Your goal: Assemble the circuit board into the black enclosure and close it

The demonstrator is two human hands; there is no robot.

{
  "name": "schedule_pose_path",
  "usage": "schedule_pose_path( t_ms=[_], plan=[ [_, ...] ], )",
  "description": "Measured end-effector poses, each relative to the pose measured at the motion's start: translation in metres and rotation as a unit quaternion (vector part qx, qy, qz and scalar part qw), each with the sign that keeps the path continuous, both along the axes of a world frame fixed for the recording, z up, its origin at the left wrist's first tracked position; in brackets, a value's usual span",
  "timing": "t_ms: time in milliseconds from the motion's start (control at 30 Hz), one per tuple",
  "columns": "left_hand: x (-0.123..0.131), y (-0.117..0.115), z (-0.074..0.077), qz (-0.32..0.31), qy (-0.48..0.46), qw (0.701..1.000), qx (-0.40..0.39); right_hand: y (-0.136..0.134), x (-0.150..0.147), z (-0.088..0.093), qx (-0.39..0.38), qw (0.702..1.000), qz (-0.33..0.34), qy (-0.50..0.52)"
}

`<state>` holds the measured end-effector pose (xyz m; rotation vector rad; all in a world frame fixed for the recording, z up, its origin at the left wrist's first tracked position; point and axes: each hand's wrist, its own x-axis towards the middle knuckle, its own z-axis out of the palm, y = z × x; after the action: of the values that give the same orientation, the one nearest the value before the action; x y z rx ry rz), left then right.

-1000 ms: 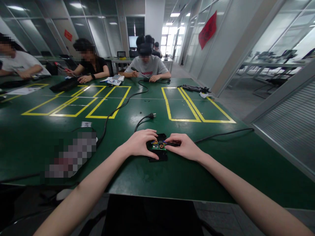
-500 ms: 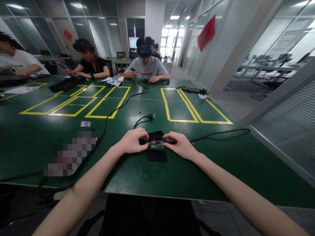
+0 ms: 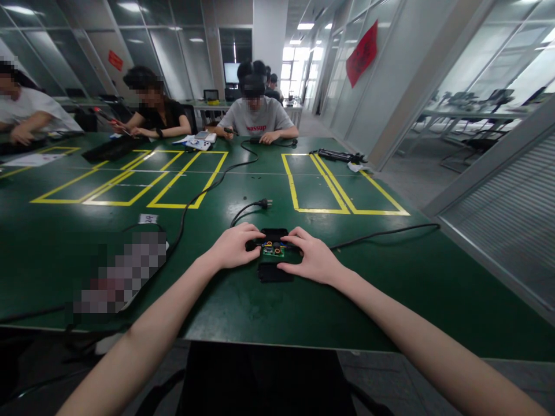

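Observation:
A small green circuit board point(image 3: 274, 251) with copper-wound coils lies between my hands. Behind it sits one black half of a plastic case point(image 3: 276, 233). The other black case half point(image 3: 271, 273) lies flat on the near side. My left hand point(image 3: 234, 245) has its thumb and fingers closed round the black cord end at the board's left side. My right hand point(image 3: 316, 255) is spread at the board's right side. Its fingertips are by the rear case half and its thumb by the near one, with the right-hand cord between them.
A black plug point(image 3: 265, 203) on a short cord lies behind my hands. One cord point(image 3: 385, 232) runs off right, another point(image 3: 208, 188) across the green table point(image 3: 225, 312). A blurred power strip point(image 3: 121, 274) lies left. A folded tripod point(image 3: 338, 155) and co-workers point(image 3: 255, 118) are at the far side.
My right hand has opened from its pinch on the cord at the board's right, its thumb moving down towards the near case half. The rear case half now sits straighter. My left hand keeps its place.

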<state>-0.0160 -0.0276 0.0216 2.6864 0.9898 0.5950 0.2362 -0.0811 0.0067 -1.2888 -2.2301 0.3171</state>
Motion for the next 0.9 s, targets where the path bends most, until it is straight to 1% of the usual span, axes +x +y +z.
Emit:
schedule_pose_path(
  t_ms=[167, 267, 400, 500, 600, 700, 800, 900],
  plan=[
    [0.001, 0.001, -0.003, 0.013, 0.0, 1.0, 0.022, 0.0, -0.004, -0.001, 0.024, 0.999, -0.035, -0.001],
    [-0.001, 0.002, -0.001, 0.016, -0.028, 0.999, 0.023, 0.002, -0.002, 0.001, 0.03, 0.999, -0.028, 0.011],
    [-0.003, 0.002, 0.004, 0.0, -0.052, 0.998, 0.018, 0.008, 0.012, 0.006, 0.022, 0.999, -0.021, 0.021],
    [-0.003, -0.001, 0.008, -0.002, -0.088, 0.996, 0.002, 0.01, 0.024, 0.01, 0.011, 1.0, -0.016, 0.015],
    [-0.002, -0.007, 0.015, -0.006, -0.128, 0.991, -0.035, 0.008, 0.031, 0.015, 0.026, 0.999, 0.013, 0.03],
    [-0.001, -0.014, 0.022, -0.017, -0.142, 0.985, -0.099, 0.002, 0.033, 0.019, 0.045, 0.997, 0.053, 0.042],
    [-0.002, -0.019, 0.025, -0.025, -0.131, 0.975, -0.179, -0.003, 0.032, 0.02, 0.038, 0.995, 0.087, 0.042],
    [-0.003, -0.02, 0.025, -0.034, -0.116, 0.962, -0.244, -0.005, 0.031, 0.019, 0.021, 0.993, 0.108, 0.044]
  ],
)
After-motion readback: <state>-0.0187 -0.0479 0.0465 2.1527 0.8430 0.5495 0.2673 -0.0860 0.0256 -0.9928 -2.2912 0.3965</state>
